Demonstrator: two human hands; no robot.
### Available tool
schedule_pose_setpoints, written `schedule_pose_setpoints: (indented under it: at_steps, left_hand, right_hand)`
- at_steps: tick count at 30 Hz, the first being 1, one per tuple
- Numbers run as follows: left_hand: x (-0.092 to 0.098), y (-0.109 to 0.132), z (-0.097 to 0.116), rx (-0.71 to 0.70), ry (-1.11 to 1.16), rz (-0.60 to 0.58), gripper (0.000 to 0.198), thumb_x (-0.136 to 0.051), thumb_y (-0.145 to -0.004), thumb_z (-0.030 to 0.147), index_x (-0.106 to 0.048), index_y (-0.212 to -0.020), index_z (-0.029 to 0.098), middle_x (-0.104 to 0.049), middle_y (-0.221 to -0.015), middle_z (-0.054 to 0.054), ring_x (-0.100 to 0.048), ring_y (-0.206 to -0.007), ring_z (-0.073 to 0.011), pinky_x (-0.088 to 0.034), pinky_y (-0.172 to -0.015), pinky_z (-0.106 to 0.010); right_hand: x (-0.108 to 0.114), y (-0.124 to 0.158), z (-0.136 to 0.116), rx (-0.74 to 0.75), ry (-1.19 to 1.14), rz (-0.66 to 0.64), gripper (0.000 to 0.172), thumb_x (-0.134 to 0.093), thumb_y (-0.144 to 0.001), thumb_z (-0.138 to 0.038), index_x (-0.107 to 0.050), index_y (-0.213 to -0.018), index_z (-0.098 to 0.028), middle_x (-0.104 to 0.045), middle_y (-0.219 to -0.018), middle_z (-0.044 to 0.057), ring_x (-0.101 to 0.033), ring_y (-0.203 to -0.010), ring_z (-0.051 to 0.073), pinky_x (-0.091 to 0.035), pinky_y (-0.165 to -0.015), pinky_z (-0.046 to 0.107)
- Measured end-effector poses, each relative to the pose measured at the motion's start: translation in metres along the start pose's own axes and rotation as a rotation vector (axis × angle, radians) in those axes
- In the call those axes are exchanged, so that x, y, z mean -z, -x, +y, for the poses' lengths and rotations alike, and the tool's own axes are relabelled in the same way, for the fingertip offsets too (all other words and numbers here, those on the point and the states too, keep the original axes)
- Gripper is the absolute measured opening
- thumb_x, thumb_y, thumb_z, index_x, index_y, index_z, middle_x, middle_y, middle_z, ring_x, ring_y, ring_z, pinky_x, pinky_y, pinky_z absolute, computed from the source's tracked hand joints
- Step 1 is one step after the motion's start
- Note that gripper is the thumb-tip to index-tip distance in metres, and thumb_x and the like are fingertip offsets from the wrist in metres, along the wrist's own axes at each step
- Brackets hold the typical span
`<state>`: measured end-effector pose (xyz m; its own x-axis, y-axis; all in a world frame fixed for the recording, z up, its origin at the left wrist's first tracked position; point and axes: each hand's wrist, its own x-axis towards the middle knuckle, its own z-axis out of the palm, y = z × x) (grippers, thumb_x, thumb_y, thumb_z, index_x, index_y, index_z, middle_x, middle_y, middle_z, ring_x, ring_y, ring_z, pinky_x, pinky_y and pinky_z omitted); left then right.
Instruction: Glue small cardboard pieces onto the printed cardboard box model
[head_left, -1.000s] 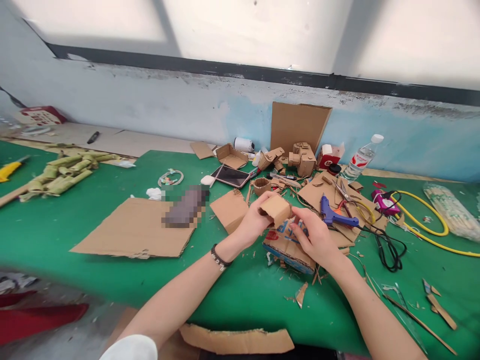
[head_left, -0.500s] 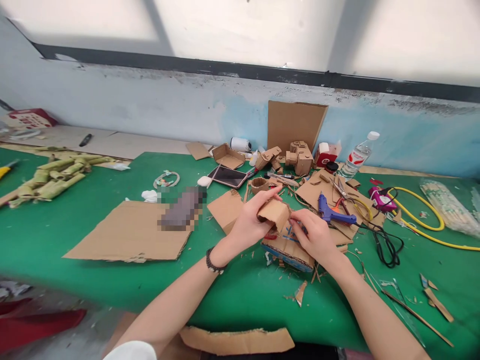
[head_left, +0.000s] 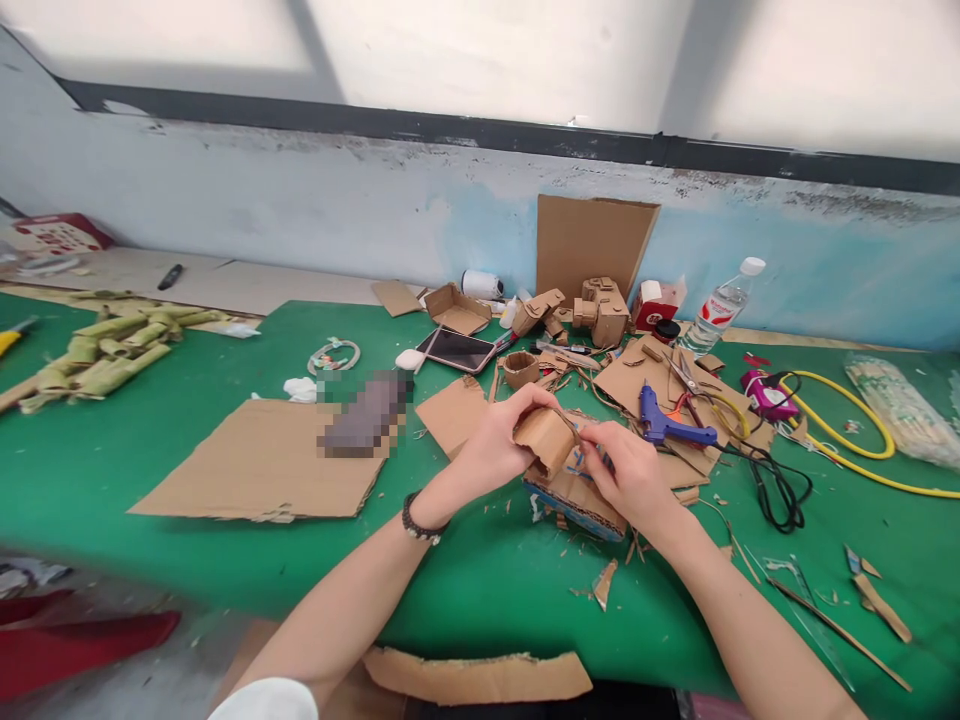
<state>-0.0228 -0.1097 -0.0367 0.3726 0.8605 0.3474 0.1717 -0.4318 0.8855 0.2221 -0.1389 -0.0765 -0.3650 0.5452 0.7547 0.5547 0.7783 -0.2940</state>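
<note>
My left hand point(head_left: 496, 448) is wrapped round a curved piece of cardboard point(head_left: 551, 440), bent into a rough tube with a ragged edge. The fingertips of my right hand point(head_left: 626, 468) pinch the right edge of that same piece. Just below both hands lies a cardboard box point(head_left: 577, 505) with blue print and a torn, corrugated side. Behind them stands a small cardboard ring point(head_left: 520, 369). A blue glue gun point(head_left: 671, 418) rests on cardboard scraps to the right of my right hand.
A flat cardboard sheet point(head_left: 247, 465) lies at left, near bamboo pieces point(head_left: 112, 345). Toward the wall are a tablet point(head_left: 455, 350), a cardboard camera model point(head_left: 602, 312) and a water bottle point(head_left: 720, 308). Scissors point(head_left: 684, 370) and a yellow cable point(head_left: 862, 410) are at right.
The curved cardboard has turned slightly in my hands, and my left fingers have folded down over its top. My right hand keeps pinching its edge.
</note>
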Motion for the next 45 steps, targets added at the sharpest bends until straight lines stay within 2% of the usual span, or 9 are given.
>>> schedule_pose_setpoints:
  at_steps: [5,9,12,16,20,26,33,40,45]
  left_hand:
    - [-0.009,-0.001,0.001,0.074,0.216,0.045,0.042,-0.080,-0.069,0.012,-0.070,-0.108,0.021,-0.080,-0.105,-0.003,-0.075,-0.096,-0.0214,-0.059,-0.085,-0.030]
    - [-0.012,-0.001,0.000,0.087,0.242,0.063,0.036,-0.087,-0.071,0.018,-0.069,-0.102,0.021,-0.079,-0.098,-0.003,-0.074,-0.088,-0.0188,-0.057,-0.080,-0.028]
    - [-0.013,-0.003,-0.002,0.079,0.277,0.027,0.035,-0.090,-0.073,0.023,-0.070,-0.101,0.020,-0.079,-0.096,-0.003,-0.074,-0.087,-0.0189,-0.058,-0.081,-0.029]
    - [-0.015,-0.008,-0.006,0.067,0.287,0.013,0.033,-0.086,-0.077,0.020,-0.074,-0.107,0.019,-0.082,-0.106,-0.006,-0.076,-0.097,-0.0216,-0.060,-0.089,-0.032]
    - [-0.020,-0.007,-0.008,0.080,0.271,0.005,0.031,-0.081,-0.078,0.016,-0.077,-0.109,0.019,-0.084,-0.108,-0.007,-0.078,-0.102,-0.0235,-0.060,-0.095,-0.034]
    - [-0.024,-0.003,-0.004,0.102,0.279,-0.009,0.028,-0.082,-0.076,0.017,-0.076,-0.103,0.018,-0.084,-0.103,-0.006,-0.078,-0.097,-0.0229,-0.061,-0.090,-0.032]
    - [-0.027,-0.009,-0.006,0.067,0.333,-0.004,0.029,-0.073,-0.081,0.014,-0.080,-0.109,0.018,-0.086,-0.113,-0.007,-0.078,-0.106,-0.0233,-0.060,-0.097,-0.033]
    - [-0.035,-0.001,-0.003,0.086,0.361,0.017,0.026,-0.075,-0.077,0.012,-0.077,-0.102,0.017,-0.083,-0.103,-0.004,-0.075,-0.095,-0.0203,-0.059,-0.090,-0.031]
    - [-0.036,-0.002,-0.007,0.108,0.387,0.027,0.029,-0.075,-0.080,0.013,-0.076,-0.109,0.018,-0.083,-0.109,-0.005,-0.076,-0.102,-0.0214,-0.059,-0.096,-0.033]
  right_hand:
    - [0.003,-0.003,-0.006,-0.001,-0.015,-0.039,0.026,-0.056,-0.119,-0.021,-0.070,-0.140,-0.024,-0.088,-0.128,0.014,-0.087,-0.118,0.030,-0.073,-0.100,0.048]
    - [0.007,-0.005,-0.016,0.045,0.011,-0.027,0.028,-0.055,-0.117,-0.017,-0.068,-0.142,-0.023,-0.088,-0.120,0.014,-0.087,-0.108,0.031,-0.073,-0.094,0.048]
    - [0.011,-0.007,-0.018,0.051,-0.024,-0.026,0.029,-0.056,-0.117,-0.017,-0.067,-0.143,-0.024,-0.087,-0.120,0.014,-0.086,-0.104,0.030,-0.072,-0.090,0.046]
    - [0.013,-0.008,-0.011,0.005,-0.056,0.019,0.021,-0.053,-0.120,-0.021,-0.068,-0.134,-0.024,-0.085,-0.113,0.012,-0.083,-0.098,0.027,-0.068,-0.083,0.041]
    - [0.013,-0.010,-0.010,-0.027,0.022,-0.055,0.021,-0.047,-0.123,-0.030,-0.067,-0.123,-0.023,-0.080,-0.100,0.010,-0.075,-0.086,0.027,-0.061,-0.074,0.040]
    - [0.012,-0.014,-0.018,0.021,0.018,-0.060,0.022,-0.045,-0.122,-0.026,-0.058,-0.104,-0.026,-0.071,-0.088,0.007,-0.063,-0.079,0.026,-0.050,-0.070,0.040]
    - [0.010,-0.015,-0.004,0.035,0.010,-0.030,0.021,-0.045,-0.120,-0.021,-0.056,-0.104,-0.026,-0.065,-0.086,0.004,-0.057,-0.078,0.025,-0.046,-0.069,0.039]
    - [0.002,-0.013,-0.012,0.036,0.007,-0.041,0.024,-0.041,-0.117,-0.017,-0.047,-0.096,-0.028,-0.060,-0.083,0.003,-0.054,-0.076,0.025,-0.043,-0.067,0.039]
    - [0.002,-0.013,-0.006,0.016,0.002,-0.030,0.026,-0.041,-0.118,-0.018,-0.046,-0.094,-0.028,-0.058,-0.082,0.002,-0.054,-0.075,0.024,-0.042,-0.066,0.038]
